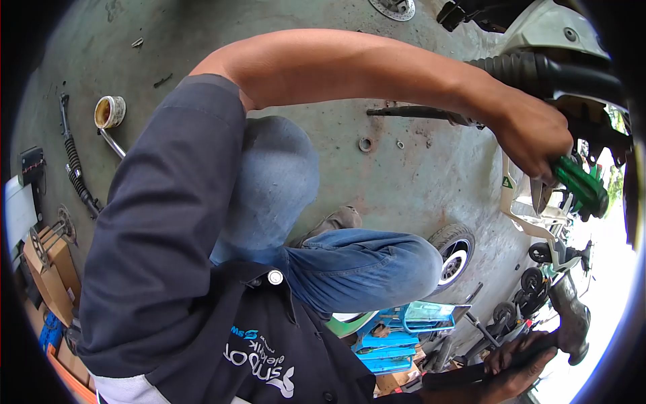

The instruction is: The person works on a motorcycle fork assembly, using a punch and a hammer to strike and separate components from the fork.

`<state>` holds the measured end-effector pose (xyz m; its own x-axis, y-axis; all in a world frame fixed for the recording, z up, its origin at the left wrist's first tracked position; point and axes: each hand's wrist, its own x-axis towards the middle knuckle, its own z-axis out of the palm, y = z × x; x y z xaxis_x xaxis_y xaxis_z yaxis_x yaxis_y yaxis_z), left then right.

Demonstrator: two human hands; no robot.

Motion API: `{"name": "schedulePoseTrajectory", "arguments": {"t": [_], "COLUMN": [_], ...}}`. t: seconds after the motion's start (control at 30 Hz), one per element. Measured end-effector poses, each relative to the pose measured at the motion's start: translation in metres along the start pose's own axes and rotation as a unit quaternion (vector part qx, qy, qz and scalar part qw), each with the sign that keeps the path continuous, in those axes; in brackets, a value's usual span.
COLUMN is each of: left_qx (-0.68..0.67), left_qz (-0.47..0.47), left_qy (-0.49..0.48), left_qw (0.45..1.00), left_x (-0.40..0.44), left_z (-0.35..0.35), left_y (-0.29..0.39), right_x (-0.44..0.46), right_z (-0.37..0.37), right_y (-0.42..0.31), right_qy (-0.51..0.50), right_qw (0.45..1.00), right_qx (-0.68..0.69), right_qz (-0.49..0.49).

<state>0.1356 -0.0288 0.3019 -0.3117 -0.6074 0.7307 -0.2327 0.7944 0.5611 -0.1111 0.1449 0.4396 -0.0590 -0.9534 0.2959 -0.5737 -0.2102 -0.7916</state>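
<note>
My left hand (535, 138) reaches across to the upper right, its fingers wrapped round a green-handled screwdriver (584, 187). The ribbed handle sticks out past my fist; its shaft and tip are hidden. Just beyond is part of a motorbike or scooter, with a black ribbed rubber boot (515, 71) and a pale body panel (558, 32). At the lower right, my right hand (518, 363) grips a hammer (572, 320) by its dark handle. The hammer head is below the screwdriver in the picture, apart from it.
A wheel with a tyre (452, 259) lies beside my knee. Blue tool trays (393, 343) stand near my side. On the floor are a metal ring (365, 144), a tin (110, 112), a shock absorber (77, 165) and a brake disc (393, 8). Cardboard boxes (50, 273) stand left.
</note>
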Motion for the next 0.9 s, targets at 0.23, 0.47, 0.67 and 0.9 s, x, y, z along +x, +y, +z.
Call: {"name": "schedulePoseTrajectory", "arguments": {"t": [0.23, 0.47, 0.67, 0.9], "left_qx": [-0.055, -0.118, -0.188, -0.068], "left_qz": [-0.001, -0.162, -0.064, -0.018], "left_qy": [0.007, -0.003, 0.083, 0.133], "left_qw": [0.998, 0.98, 0.977, 0.989], "left_x": [0.0, 0.004, -0.002, -0.03], "left_z": [-0.002, -0.01, -0.017, 0.015], "left_y": [-0.004, 0.012, 0.033, 0.06], "right_x": [0.032, 0.099, 0.109, 0.109], "right_z": [-0.007, 0.079, 0.093, 0.092], "right_y": [0.037, 0.088, 0.114, 0.114], "right_qy": [-0.124, -0.087, -0.142, -0.151], "right_qw": [0.989, 0.991, 0.988, 0.982], "right_qx": [0.046, -0.069, 0.069, 0.105], "right_qz": [0.066, -0.072, -0.008, -0.037]}}
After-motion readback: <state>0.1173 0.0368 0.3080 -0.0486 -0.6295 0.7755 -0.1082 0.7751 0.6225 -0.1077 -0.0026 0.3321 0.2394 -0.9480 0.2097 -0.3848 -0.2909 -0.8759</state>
